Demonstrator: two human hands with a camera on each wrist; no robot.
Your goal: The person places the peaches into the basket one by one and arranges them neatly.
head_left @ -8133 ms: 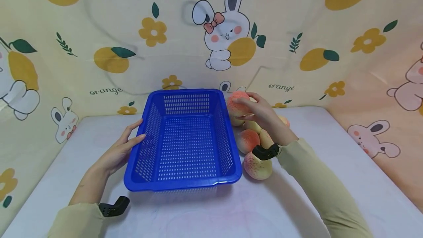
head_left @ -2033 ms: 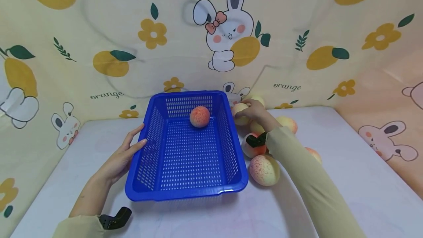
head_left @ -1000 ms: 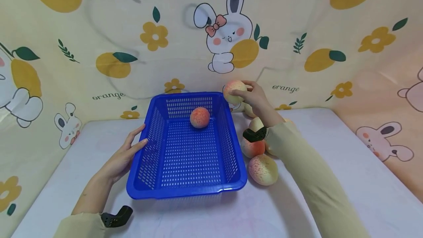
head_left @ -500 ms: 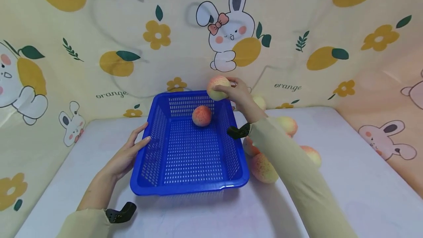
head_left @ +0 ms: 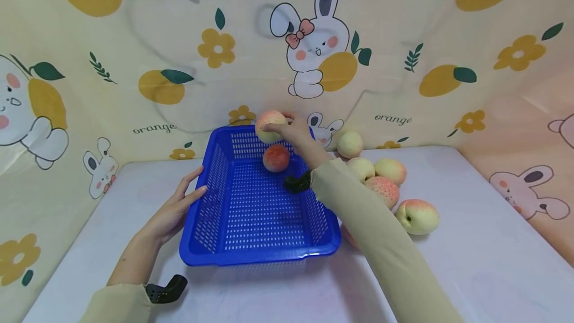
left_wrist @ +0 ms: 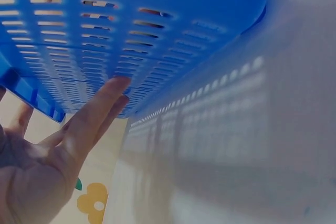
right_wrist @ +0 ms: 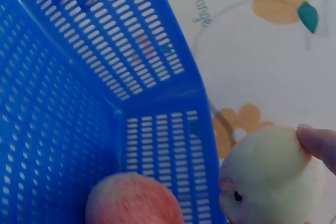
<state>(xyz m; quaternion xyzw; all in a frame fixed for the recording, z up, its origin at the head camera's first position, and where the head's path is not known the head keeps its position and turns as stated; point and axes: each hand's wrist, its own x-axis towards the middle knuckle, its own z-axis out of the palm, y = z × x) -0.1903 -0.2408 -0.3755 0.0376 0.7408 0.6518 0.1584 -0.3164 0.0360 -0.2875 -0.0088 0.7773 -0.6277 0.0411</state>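
A blue perforated plastic basket [head_left: 260,260] stands on the table. At its left side my left hand [head_left: 172,211] holds the rim, with fingertips over the edge; in the left wrist view other fingers [left_wrist: 97,114] lie against the outer wall. My right hand [head_left: 298,133] grips a pale pink-flushed peach [head_left: 269,126] above the basket's back rim. The right wrist view shows this held peach [right_wrist: 273,177] just outside the wall, a fingertip on it. One redder peach [head_left: 276,158] lies inside the basket near the back, below the held one.
Several peaches lie right of the basket, including a pale one [head_left: 350,144] at the back and one [head_left: 418,217] farthest right. My right sleeve [head_left: 358,203] partly covers the group. A printed cloth [head_left: 251,79] hangs behind the white table [head_left: 251,293].
Since the oldest frame, the red peach has gone from my right hand into the basket. My right hand then picked up a paler peach and carried it left over the rim. My left hand stays put.
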